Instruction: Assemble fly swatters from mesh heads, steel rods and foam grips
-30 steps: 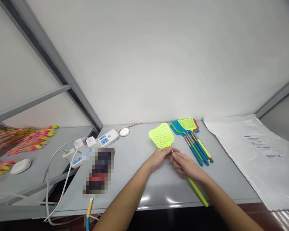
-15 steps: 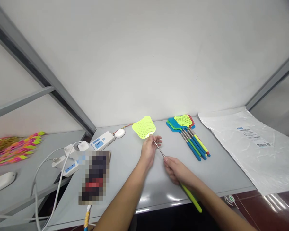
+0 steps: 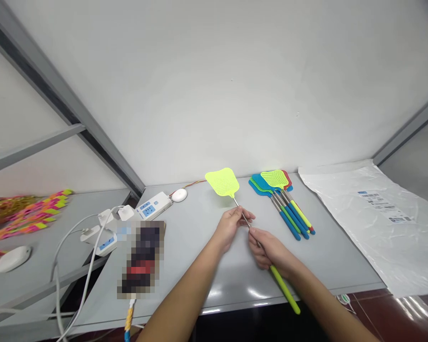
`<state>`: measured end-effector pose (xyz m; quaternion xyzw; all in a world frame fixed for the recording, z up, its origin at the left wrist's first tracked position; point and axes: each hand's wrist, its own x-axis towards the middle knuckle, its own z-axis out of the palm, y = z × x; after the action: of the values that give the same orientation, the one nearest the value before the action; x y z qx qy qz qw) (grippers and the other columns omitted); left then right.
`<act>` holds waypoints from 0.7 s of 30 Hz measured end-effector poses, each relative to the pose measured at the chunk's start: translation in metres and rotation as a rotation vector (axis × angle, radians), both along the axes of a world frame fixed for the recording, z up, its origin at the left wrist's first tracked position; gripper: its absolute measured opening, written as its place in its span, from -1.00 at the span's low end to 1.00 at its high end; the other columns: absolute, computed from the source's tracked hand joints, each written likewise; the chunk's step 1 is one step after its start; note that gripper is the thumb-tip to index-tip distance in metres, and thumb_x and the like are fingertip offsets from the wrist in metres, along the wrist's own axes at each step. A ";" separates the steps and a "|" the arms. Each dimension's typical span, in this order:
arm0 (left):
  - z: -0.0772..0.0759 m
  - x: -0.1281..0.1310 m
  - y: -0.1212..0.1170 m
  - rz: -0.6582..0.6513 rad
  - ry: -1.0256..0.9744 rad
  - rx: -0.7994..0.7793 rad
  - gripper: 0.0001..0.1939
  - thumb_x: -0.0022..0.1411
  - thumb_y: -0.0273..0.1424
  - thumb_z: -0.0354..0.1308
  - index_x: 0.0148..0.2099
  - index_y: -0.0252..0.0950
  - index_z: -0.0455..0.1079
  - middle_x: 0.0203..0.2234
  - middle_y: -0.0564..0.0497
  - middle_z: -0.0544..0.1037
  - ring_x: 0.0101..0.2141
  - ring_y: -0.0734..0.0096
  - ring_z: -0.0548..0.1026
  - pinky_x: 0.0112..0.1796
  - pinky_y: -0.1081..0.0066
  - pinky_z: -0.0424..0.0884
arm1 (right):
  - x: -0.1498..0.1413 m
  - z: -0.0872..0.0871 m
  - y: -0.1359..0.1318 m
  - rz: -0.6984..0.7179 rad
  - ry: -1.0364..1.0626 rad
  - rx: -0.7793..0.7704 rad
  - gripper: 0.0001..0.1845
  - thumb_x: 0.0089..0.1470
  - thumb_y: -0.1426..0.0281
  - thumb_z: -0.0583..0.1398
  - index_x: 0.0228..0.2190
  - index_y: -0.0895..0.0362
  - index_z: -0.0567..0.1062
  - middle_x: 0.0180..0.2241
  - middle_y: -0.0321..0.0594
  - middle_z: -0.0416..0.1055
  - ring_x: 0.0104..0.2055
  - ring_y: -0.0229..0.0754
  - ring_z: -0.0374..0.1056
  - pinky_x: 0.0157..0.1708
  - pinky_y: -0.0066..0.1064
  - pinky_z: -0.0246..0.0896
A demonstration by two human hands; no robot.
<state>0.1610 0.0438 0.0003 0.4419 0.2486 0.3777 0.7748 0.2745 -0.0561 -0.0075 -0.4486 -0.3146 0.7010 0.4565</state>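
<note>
I hold a yellow-green fly swatter (image 3: 223,182) over the grey table (image 3: 207,266). Its mesh head points away from me and its thin metal rod runs back to a yellow-green handle at the table's front edge. My left hand (image 3: 231,225) pinches the rod a short way behind the head. My right hand (image 3: 269,249) is closed round the rod's lower end, just above the handle. A pile of several fly swatters (image 3: 283,199), with blue, green, yellow and red heads and handles, lies to the right of my hands.
White power strips (image 3: 153,207) with plugs and cables lie at the left, next to a small white round device (image 3: 179,194). A blurred dark object (image 3: 141,259) lies in front of them. A clear plastic bag (image 3: 374,218) covers the right side. Bright multicoloured items (image 3: 28,213) lie on the neighbouring table.
The swatter's rod has been drawn out longer: one second ago both hands met just below the head. Since half a second ago my left hand slid back along the rod toward my right.
</note>
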 end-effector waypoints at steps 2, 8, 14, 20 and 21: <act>0.003 -0.002 0.005 0.120 -0.030 0.016 -0.64 0.21 -0.14 0.12 -0.44 -0.33 0.36 -0.42 -0.07 0.49 -0.39 0.40 0.41 -0.26 0.38 0.33 | -0.002 0.002 -0.004 0.033 -0.016 0.018 -0.58 0.17 0.02 0.03 -0.52 0.06 0.14 -0.69 -0.54 -0.03 -0.76 -0.45 -0.19 -0.78 -0.56 -0.18; 0.010 -0.009 0.011 0.207 -0.049 0.056 -0.65 0.23 -0.14 0.10 -0.44 -0.31 0.36 -0.43 -0.03 0.47 -0.42 0.44 0.38 -0.28 0.42 0.31 | -0.001 0.008 -0.015 0.086 -0.015 0.041 -0.57 0.20 0.06 0.01 -0.54 0.08 0.12 -0.69 -0.53 -0.04 -0.75 -0.45 -0.17 -0.74 -0.55 -0.16; 0.005 -0.003 -0.006 -0.163 0.052 0.055 -0.60 0.23 -0.10 0.08 -0.31 -0.36 0.48 -0.33 -0.17 0.54 -0.33 0.32 0.43 -0.24 0.36 0.32 | 0.003 0.004 -0.005 0.037 0.039 0.011 -0.57 0.20 0.03 -0.01 -0.53 0.06 0.14 -0.73 -0.54 -0.04 -0.78 -0.44 -0.22 -0.78 -0.55 -0.18; 0.009 -0.002 -0.002 0.037 -0.035 0.048 -0.60 0.23 -0.11 0.10 -0.48 -0.32 0.33 -0.45 -0.10 0.52 -0.38 0.35 0.43 -0.23 0.33 0.31 | -0.004 0.006 -0.003 0.028 0.006 0.029 -0.57 0.18 0.02 0.00 -0.53 0.06 0.11 -0.71 -0.54 -0.06 -0.76 -0.44 -0.23 -0.78 -0.55 -0.27; 0.010 -0.005 0.002 0.102 -0.069 0.038 -0.60 0.22 -0.10 0.10 -0.48 -0.31 0.32 -0.46 -0.08 0.51 -0.40 0.36 0.43 -0.24 0.34 0.31 | -0.005 0.008 -0.007 0.051 -0.010 0.031 -0.56 0.18 0.02 0.01 -0.54 0.06 0.10 -0.71 -0.53 -0.06 -0.75 -0.44 -0.22 -0.76 -0.55 -0.27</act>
<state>0.1561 0.0457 0.0107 0.4301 0.2367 0.4364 0.7540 0.2698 -0.0628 0.0004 -0.4369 -0.3387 0.7052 0.4439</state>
